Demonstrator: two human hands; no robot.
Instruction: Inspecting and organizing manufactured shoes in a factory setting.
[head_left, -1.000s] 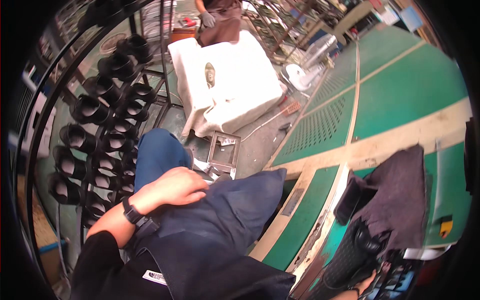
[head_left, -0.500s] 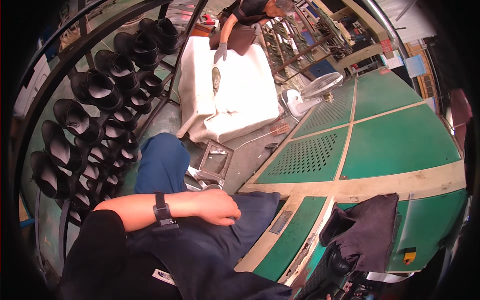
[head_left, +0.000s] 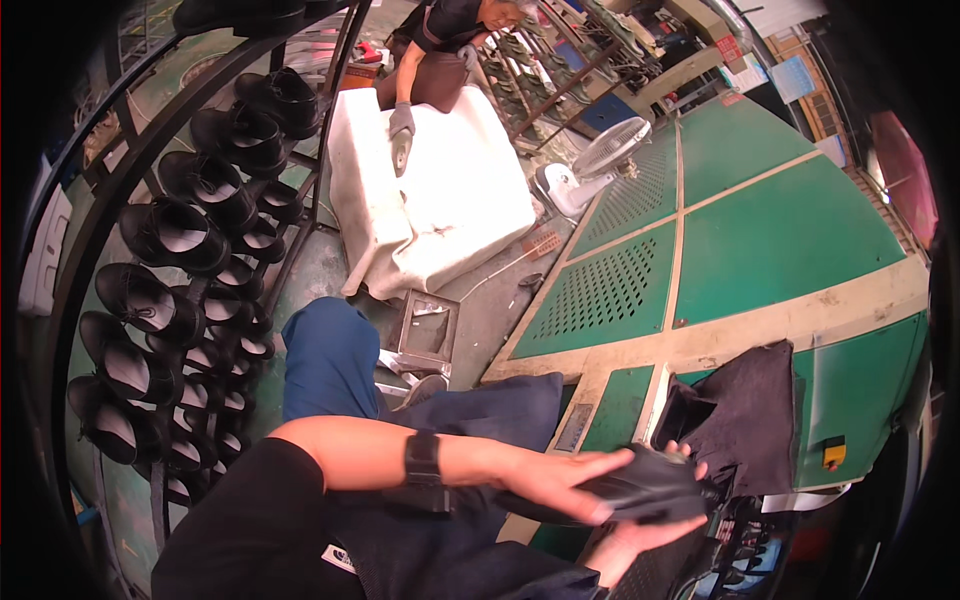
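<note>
A black shoe is held low in the picture, in front of the green machine's edge. My left hand, with a black watch on the wrist, reaches across my lap and lies on the shoe's near side, fingers stretched along it. My right hand cups the shoe from underneath, and its fingertips show at the shoe's far edge. My dark apron and blue trouser leg lie below the arm.
A dark cloth hangs over the edge of the green machine top. A metal rack at left holds several black shoes. Behind stands a white padded table where another person's gloved hand works, with a fan beside it.
My left hand has left my lap and reached right onto the black shoe. My right hand has come into view under the shoe. The view has tilted.
</note>
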